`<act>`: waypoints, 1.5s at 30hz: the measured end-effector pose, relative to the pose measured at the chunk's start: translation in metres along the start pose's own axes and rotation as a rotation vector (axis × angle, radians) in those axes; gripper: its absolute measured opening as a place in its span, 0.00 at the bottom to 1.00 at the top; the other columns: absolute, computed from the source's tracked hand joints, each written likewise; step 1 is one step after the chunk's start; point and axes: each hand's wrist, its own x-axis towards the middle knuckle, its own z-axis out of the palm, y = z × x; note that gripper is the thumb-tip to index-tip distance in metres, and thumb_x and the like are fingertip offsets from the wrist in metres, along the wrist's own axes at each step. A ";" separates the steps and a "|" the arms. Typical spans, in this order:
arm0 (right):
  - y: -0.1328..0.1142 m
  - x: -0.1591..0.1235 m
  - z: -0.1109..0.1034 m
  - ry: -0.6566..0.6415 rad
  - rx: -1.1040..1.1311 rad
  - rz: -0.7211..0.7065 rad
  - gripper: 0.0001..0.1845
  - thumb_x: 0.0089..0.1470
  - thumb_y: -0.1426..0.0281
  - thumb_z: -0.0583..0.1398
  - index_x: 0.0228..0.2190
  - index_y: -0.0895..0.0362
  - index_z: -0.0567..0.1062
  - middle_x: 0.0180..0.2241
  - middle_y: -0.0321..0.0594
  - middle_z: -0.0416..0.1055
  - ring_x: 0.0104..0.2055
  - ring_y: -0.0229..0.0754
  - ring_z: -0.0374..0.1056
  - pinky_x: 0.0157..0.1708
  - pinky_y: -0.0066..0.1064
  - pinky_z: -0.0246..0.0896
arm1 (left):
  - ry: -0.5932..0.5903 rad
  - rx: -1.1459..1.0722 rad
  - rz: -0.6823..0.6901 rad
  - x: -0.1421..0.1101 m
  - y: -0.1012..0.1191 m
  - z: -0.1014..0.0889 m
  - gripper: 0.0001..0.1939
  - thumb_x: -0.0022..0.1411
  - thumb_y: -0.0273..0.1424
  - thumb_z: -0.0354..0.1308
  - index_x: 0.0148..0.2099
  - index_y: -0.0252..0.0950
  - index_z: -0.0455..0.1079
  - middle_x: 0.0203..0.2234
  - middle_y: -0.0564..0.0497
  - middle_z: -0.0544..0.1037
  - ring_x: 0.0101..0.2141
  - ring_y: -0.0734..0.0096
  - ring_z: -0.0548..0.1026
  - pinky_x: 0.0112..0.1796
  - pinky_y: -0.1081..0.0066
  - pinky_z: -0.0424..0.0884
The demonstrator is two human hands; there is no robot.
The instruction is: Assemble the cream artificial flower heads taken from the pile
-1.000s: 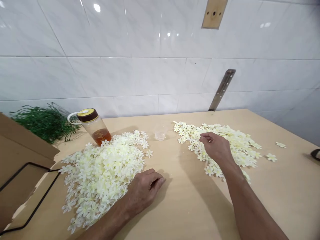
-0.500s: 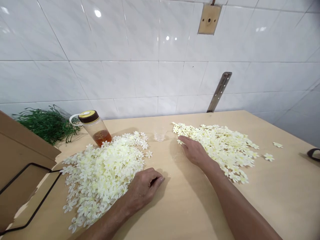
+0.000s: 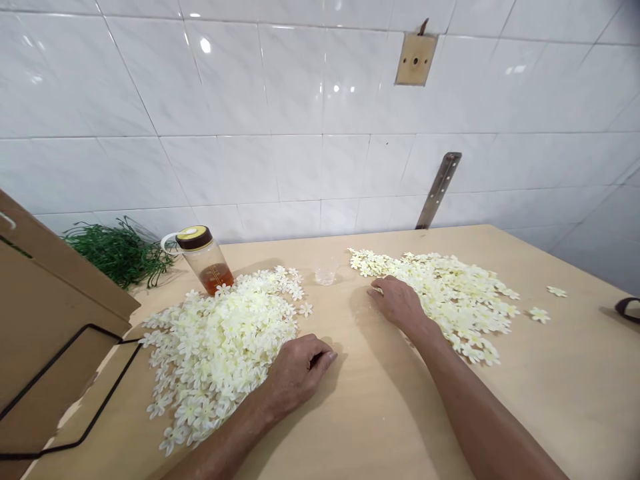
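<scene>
My left hand (image 3: 300, 367) rests on the table, curled closed with thumb against the fingers; its inside is hidden, so I cannot make out anything held. Beside it on the left lies a heap of white artificial flower heads (image 3: 235, 340) with pale yellow centres. On the other side, my right hand (image 3: 397, 303) hovers low over or touches the left edge of a flatter spread of creamy yellow flower heads (image 3: 460, 293). Its fingers are loosely bent and apart, with nothing seen in them. A small clear plastic cup (image 3: 325, 275) stands between the two piles, farther back.
A bottle (image 3: 207, 263) with amber liquid stands behind the white heap, near green artificial stems (image 3: 120, 253). At left are a cardboard box (image 3: 55, 320) and a black wire frame (image 3: 83, 430). A metal bracket (image 3: 439, 190) leans against the tiled wall (image 3: 280, 167).
My right hand has moved left from above the creamy flowers to their left edge, its pinched fingers loosening. My left hand stays put. The view has tilted up slightly.
</scene>
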 end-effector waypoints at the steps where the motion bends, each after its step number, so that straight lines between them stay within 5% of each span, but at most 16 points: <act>1: 0.001 0.000 0.000 -0.003 -0.004 0.014 0.13 0.59 0.64 0.56 0.40 0.54 0.77 0.42 0.44 0.73 0.42 0.46 0.70 0.37 0.31 0.57 | 0.000 0.000 -0.001 0.000 0.000 0.000 0.13 0.66 0.33 0.50 0.33 0.36 0.74 0.25 0.52 0.74 0.27 0.73 0.70 0.31 0.74 0.64; 18: 0.010 -0.005 -0.005 0.058 0.075 -0.028 0.11 0.58 0.72 0.55 0.40 0.59 0.75 0.39 0.47 0.75 0.42 0.46 0.70 0.40 0.32 0.57 | -0.038 0.099 -0.112 0.009 0.013 0.005 0.12 0.64 0.32 0.51 0.32 0.39 0.74 0.26 0.51 0.77 0.27 0.68 0.72 0.29 0.72 0.61; 26: 0.013 -0.011 -0.009 0.141 0.208 -0.051 0.15 0.60 0.72 0.51 0.31 0.57 0.77 0.30 0.40 0.76 0.35 0.42 0.70 0.36 0.29 0.57 | -0.025 0.030 -0.052 0.067 0.036 0.040 0.13 0.61 0.30 0.52 0.26 0.37 0.73 0.20 0.51 0.75 0.23 0.69 0.70 0.26 0.72 0.57; 31: 0.011 -0.010 -0.009 0.208 0.302 -0.053 0.15 0.61 0.70 0.51 0.33 0.58 0.78 0.33 0.42 0.77 0.37 0.43 0.71 0.39 0.30 0.59 | 0.041 -0.103 -0.072 0.096 0.034 0.053 0.12 0.60 0.30 0.52 0.27 0.37 0.73 0.21 0.51 0.75 0.24 0.69 0.72 0.28 0.72 0.62; 34: 0.001 -0.015 -0.011 0.237 0.385 -0.077 0.14 0.61 0.70 0.51 0.36 0.56 0.78 0.34 0.40 0.78 0.37 0.41 0.72 0.39 0.29 0.61 | 0.102 -0.307 -0.166 0.100 0.025 0.055 0.11 0.62 0.35 0.52 0.36 0.36 0.74 0.25 0.50 0.77 0.23 0.70 0.73 0.25 0.73 0.66; 39: -0.028 -0.027 -0.008 0.212 0.521 -0.133 0.12 0.60 0.69 0.54 0.35 0.53 0.79 0.32 0.37 0.78 0.33 0.38 0.72 0.34 0.26 0.64 | 0.186 -0.794 -0.379 0.102 0.009 0.058 0.27 0.58 0.48 0.58 0.52 0.33 0.68 0.28 0.48 0.78 0.21 0.70 0.75 0.22 0.72 0.71; 42: -0.039 -0.030 -0.002 0.132 0.826 -0.058 0.11 0.58 0.67 0.56 0.35 0.54 0.79 0.30 0.38 0.78 0.30 0.39 0.73 0.31 0.28 0.66 | 0.181 -0.923 -0.408 0.103 0.002 0.059 0.28 0.54 0.49 0.62 0.49 0.32 0.70 0.26 0.48 0.79 0.22 0.68 0.76 0.25 0.69 0.74; 45: -0.041 -0.030 0.001 -0.088 1.183 0.134 0.14 0.57 0.60 0.57 0.37 0.56 0.77 0.21 0.34 0.73 0.20 0.38 0.69 0.22 0.29 0.67 | 0.249 -0.933 -0.411 0.102 -0.002 0.059 0.25 0.53 0.46 0.64 0.45 0.32 0.71 0.28 0.48 0.79 0.22 0.70 0.76 0.26 0.70 0.75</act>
